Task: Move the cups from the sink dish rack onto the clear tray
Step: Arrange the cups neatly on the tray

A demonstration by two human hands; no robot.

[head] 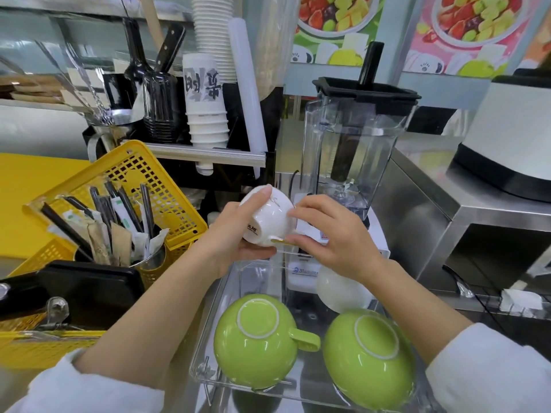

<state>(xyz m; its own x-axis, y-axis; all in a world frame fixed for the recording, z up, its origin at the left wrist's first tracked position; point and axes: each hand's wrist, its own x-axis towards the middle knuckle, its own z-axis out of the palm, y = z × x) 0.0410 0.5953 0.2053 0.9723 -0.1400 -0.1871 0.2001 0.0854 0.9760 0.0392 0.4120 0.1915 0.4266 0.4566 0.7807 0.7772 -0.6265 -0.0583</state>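
White cup [268, 217] sits clamped in left grip [235, 236], right grip [328, 234] pinching its side above clear tray [208, 338]

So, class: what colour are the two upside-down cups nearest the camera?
Light green, each with a white foot ring: one beside the other in the head view.

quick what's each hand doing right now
Left hand: closed around the white cup, holding it above the clear tray.
Right hand: fingertips on the same cup's side, steadying it.
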